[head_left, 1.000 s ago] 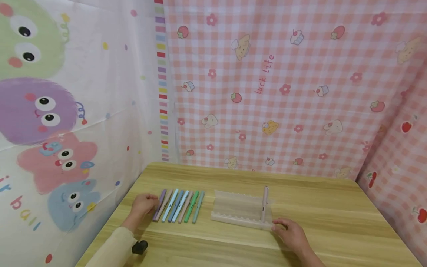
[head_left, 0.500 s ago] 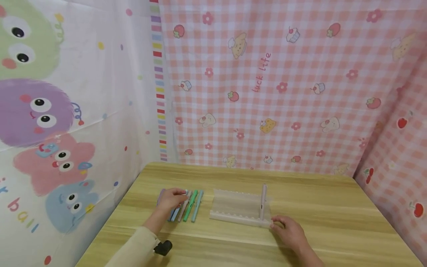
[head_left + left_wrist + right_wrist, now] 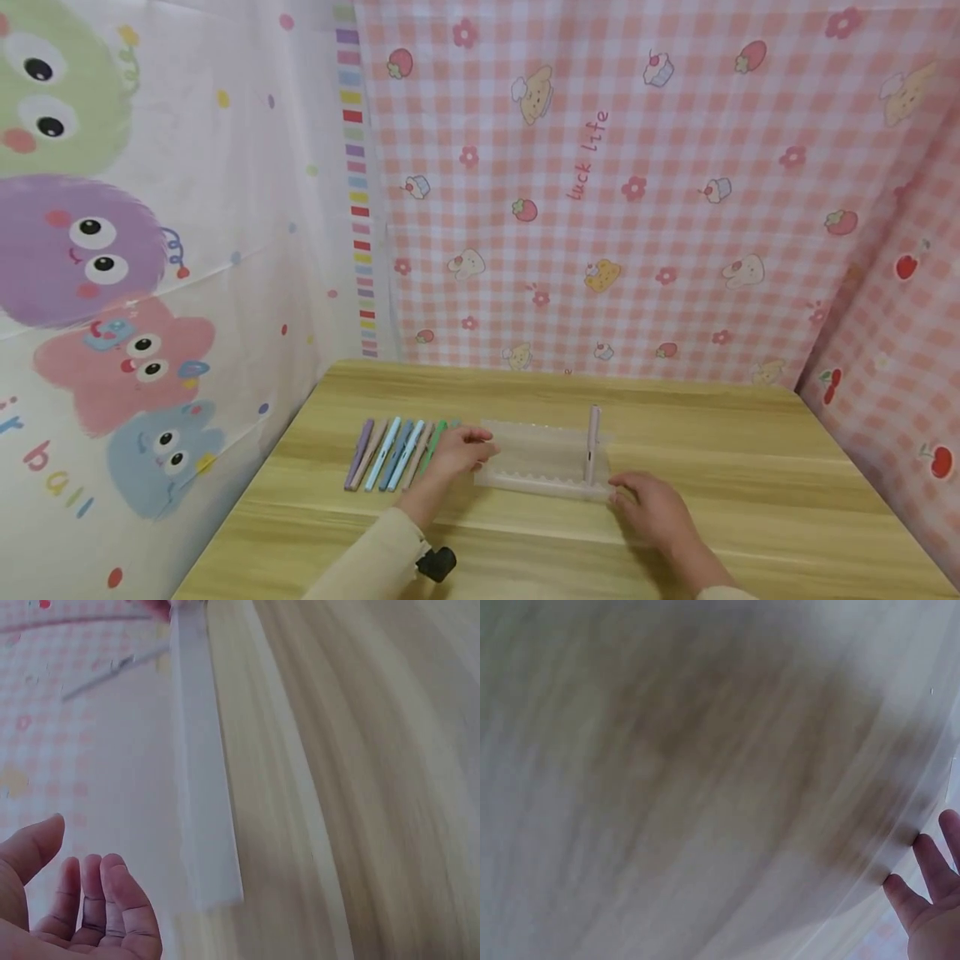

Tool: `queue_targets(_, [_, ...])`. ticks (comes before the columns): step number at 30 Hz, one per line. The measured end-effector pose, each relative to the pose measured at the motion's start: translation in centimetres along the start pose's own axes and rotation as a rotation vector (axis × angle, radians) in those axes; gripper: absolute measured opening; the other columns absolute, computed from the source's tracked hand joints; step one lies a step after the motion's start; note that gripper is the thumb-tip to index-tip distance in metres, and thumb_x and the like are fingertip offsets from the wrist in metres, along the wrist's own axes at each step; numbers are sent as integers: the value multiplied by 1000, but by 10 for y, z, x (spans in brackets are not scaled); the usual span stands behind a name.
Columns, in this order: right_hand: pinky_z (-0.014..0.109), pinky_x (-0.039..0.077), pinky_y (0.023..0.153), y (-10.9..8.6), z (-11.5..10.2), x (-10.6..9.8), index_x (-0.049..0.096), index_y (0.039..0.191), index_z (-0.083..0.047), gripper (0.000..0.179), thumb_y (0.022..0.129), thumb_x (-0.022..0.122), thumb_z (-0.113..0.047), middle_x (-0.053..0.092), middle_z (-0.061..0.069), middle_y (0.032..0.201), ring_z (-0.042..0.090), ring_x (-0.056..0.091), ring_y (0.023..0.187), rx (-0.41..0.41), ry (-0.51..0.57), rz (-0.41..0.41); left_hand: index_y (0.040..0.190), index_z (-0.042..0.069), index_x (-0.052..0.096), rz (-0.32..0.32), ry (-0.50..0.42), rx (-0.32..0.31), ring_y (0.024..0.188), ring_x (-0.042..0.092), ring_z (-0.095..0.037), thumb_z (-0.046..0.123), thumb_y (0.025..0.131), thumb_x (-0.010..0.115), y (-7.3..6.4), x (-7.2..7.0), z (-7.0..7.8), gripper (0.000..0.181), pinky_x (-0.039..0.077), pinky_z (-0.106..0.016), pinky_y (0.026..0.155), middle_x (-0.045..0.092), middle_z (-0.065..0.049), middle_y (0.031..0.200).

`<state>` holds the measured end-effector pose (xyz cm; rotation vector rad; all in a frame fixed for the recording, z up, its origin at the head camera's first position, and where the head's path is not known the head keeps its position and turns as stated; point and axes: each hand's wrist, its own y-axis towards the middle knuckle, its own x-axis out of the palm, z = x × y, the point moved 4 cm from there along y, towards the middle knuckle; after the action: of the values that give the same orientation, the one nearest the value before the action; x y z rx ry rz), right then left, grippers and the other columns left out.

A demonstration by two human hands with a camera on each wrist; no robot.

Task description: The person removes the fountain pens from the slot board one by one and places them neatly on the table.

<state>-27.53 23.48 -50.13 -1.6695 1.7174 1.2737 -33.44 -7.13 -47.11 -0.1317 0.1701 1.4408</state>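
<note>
A translucent pen rack with a scalloped front strip lies on the table, its strip also large in the left wrist view. One pale mauve pen lies across its right part. My left hand hovers at the rack's left end, fingers loosely bent and nothing between thumb and fingers. My right hand has its fingertips right at the rack's right end, its extended fingers showing in the right wrist view. Left of the rack lies a row of several capped pens; my left hand partly hides the green one.
The wood-grain table is bounded at the back by a pink checked cloth. A white cartoon-print cloth hangs at the left. A small black device sits by my left sleeve.
My left hand has moved right, from the far left pen, over the row, to the rack's left end. The right hand stays at the rack's right end. The pens keep their places.
</note>
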Motion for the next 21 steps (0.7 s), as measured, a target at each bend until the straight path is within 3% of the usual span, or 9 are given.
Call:
queue_targets(4, [56,48,90,2,1,0,74,106,-8,18,89,72,-14,69,17,111,40,64,106,16,-11,-14,105,-9,67,7,8,-20,74,61,-15,8,84,76,2,28,5,28,55,-29,66,68,-9,88])
queue_targets(10, [57,49,88,2,0,1,73,107,-8,18,90,71,-15,69,18,111,41,64,105,19,-17,-39,102,-8,67,43,4,-1,70,55,-10,4,84,76,3,65,8,23,51,-24,61,65,-4,83])
queue_targets(21, [58,49,88,-2,-2,3,73,110,-8,20,91,70,-14,69,18,112,41,63,106,78,11,-24,95,-8,68,128,-28,-6,69,53,-9,2,80,78,8,108,4,20,47,-22,61,61,0,77])
